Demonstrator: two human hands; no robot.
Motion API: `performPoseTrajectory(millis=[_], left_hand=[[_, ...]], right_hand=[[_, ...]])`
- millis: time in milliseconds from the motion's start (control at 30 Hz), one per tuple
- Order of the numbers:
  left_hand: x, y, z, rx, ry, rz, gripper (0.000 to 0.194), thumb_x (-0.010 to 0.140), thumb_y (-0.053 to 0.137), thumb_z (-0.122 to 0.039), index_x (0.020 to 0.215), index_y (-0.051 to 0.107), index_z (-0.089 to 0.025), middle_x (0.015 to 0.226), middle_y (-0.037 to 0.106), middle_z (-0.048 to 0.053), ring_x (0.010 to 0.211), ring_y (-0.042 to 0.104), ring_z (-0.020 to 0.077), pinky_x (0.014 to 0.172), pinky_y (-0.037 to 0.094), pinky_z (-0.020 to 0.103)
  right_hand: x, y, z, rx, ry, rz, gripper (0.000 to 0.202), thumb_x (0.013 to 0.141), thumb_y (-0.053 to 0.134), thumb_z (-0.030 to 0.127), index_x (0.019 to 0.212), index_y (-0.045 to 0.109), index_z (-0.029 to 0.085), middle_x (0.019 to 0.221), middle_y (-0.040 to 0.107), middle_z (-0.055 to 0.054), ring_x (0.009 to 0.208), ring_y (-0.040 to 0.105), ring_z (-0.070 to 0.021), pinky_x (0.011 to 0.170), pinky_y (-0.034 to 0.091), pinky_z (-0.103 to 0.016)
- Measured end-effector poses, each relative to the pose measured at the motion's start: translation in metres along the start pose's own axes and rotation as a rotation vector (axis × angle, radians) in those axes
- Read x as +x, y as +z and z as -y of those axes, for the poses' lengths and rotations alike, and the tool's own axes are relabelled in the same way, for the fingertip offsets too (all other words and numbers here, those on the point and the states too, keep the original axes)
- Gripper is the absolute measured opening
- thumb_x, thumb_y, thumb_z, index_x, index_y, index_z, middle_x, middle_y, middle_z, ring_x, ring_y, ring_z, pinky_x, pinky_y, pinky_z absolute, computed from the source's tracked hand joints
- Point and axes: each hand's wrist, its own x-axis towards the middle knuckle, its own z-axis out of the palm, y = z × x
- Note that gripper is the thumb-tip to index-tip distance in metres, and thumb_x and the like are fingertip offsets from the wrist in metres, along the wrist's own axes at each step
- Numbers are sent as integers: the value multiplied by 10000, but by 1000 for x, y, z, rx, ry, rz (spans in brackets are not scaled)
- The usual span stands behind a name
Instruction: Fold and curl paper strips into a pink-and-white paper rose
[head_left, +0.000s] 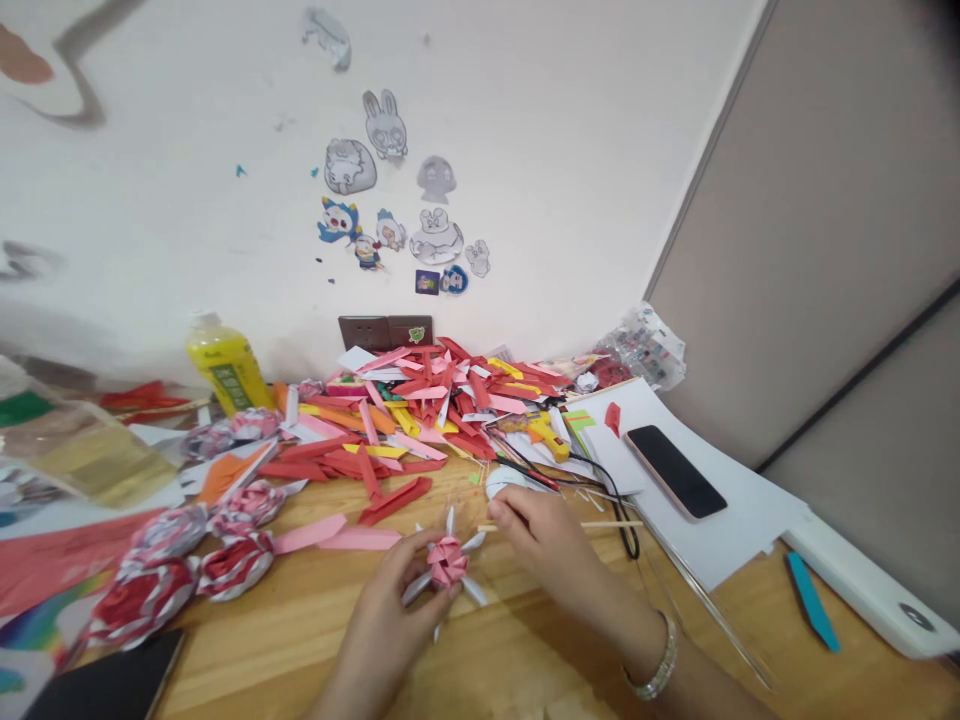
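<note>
Left hand (390, 615): fingers curled around a pink paper flower (448, 562), holding it just above the table (525, 660).
Right hand (544, 535): fingers pinched together on a thin stick (600, 524), close beside the flower.
Flower: sat low in the middle of the table, white points sticking out all round it.
Key relation: the flower lay at about 8 o'clock from the right fingers; the stick's long axis ran 3 to 9 o'clock, its near end aimed toward the flower. The left hand was the nearer, already on it.
Around: a heap of paper strips (420, 410) at 12 o'clock, finished flowers (187, 560) at 9, a phone (675, 470) at 2, a bottle (225, 365) at 10.
Hard to see: the stick's tip was hidden by the fingers, so I couldn't tell whether it touched the flower; the left palm was turned away.
</note>
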Motion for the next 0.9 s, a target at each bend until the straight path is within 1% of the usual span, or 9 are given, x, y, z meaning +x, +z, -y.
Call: performPoseTrajectory(millis=[67, 200, 267, 367, 433, 500, 700, 833, 900], left_hand=[[0, 0, 2, 14, 12, -2, 335, 659, 674, -263, 984, 622, -197, 936, 735, 60, 883, 706, 234, 803, 574, 363], [1, 1, 8, 92, 108, -6, 317, 676, 653, -254, 990, 651, -209, 932, 727, 58, 882, 697, 225, 803, 572, 361], [1, 1, 10, 130, 165, 6, 330, 684, 627, -234, 1010, 664, -212, 977, 720, 69, 918, 686, 226, 821, 564, 364], [2, 0, 10, 182, 229, 18, 341, 670, 574, -178, 990, 690, -212, 984, 718, 73, 932, 677, 224, 832, 557, 364], [2, -1, 10, 196, 237, 30, 355, 657, 555, -157, 977, 698, -212, 972, 721, 70, 931, 675, 224, 836, 554, 365], [1, -1, 9, 188, 219, 25, 365, 653, 558, -161, 990, 691, -206, 982, 719, 72, 949, 670, 230, 850, 548, 375], [0, 1, 11, 16, 28, 2, 410, 685, 632, -282, 1082, 605, -183, 1088, 684, 88, 1003, 659, 237, 908, 526, 393], [0, 3, 12, -189, -57, 0, 493, 678, 652, -322, 1135, 535, -177, 1164, 653, 103, 1016, 659, 226, 924, 517, 373], [1, 3, 12, -211, -62, -14, 500, 677, 650, -321, 1140, 533, -175, 1172, 648, 110, 1006, 662, 229, 920, 518, 378]], right_hand=[[0, 2, 1, 14, -15, -13, 271, 951, 421, 240, 728, 558, 172, 633, 547, 21, 576, 478, -118, 546, 279, -220], [-1, 6, 3, 25, -91, 29, 84, 910, 509, 187, 883, 587, 171, 799, 637, -14, 729, 566, -144, 638, 349, -224], [-2, 8, 2, -16, -142, 59, 79, 917, 512, 198, 918, 585, 170, 829, 646, -25, 756, 575, -153, 656, 363, -235], [-3, 10, -2, -111, -313, 87, 121, 937, 467, 185, 921, 586, 165, 853, 648, -42, 770, 571, -160, 675, 377, -251], [-3, 11, -4, -171, -446, 98, 137, 938, 458, 174, 910, 592, 166, 849, 642, -44, 763, 559, -161, 682, 381, -256], [-4, 12, -5, -213, -508, 101, 136, 933, 465, 173, 895, 595, 167, 834, 632, -42, 746, 546, -161, 674, 381, -257], [-4, 17, -5, -250, -429, -24, 171, 919, 466, 158, 786, 573, 167, 765, 605, -33, 711, 525, -161, 643, 365, -260], [-5, 21, -7, -275, -338, -40, 132, 904, 499, 154, 803, 583, 168, 762, 604, -26, 712, 532, -164, 631, 350, -264], [-5, 21, -6, -273, -328, -35, 116, 903, 505, 155, 825, 590, 167, 779, 611, -28, 728, 540, -166, 643, 351, -267]])
